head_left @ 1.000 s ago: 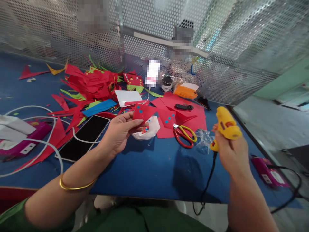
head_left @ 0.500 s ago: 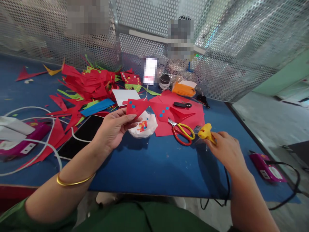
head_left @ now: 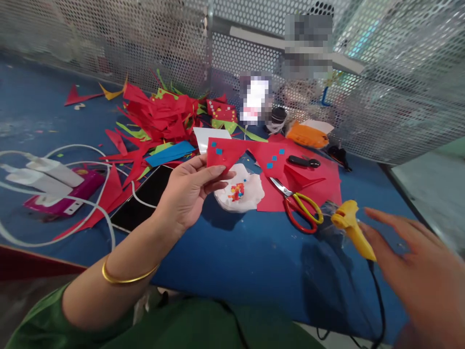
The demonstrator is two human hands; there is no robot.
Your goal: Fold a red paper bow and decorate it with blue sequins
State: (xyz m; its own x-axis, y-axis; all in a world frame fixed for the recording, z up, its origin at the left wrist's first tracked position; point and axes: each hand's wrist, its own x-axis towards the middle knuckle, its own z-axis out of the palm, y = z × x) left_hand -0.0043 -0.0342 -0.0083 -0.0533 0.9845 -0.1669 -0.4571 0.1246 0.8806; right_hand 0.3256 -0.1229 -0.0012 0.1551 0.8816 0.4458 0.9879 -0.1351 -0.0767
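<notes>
My left hand [head_left: 192, 189] pinches the left end of a red paper piece [head_left: 232, 148] with small blue squares on it and a notch in its lower edge. Below that paper sits a white plastic-lined dish [head_left: 250, 194] with tiny coloured bits in it. My right hand [head_left: 410, 257], blurred, has its fingers apart just right of a yellow glue gun [head_left: 354, 228] with a black cord. The gun lies at a clear plastic scrap, and the hand appears not to grip it. Scissors [head_left: 300, 206] with red and yellow handles rest left of the gun.
Red paper sheets [head_left: 327, 177] lie under a black-handled tool [head_left: 304, 161]. Red and green scraps [head_left: 160, 114] are heaped at the back left. A dark tablet [head_left: 141, 198], white cables and a purple power strip [head_left: 61, 196] are at left. A perforated metal screen [head_left: 145, 43] stands behind.
My right hand has let go of the glue gun and moved right, its fingers opening. My left hand still holds the red paper. The whole view has shifted left.
</notes>
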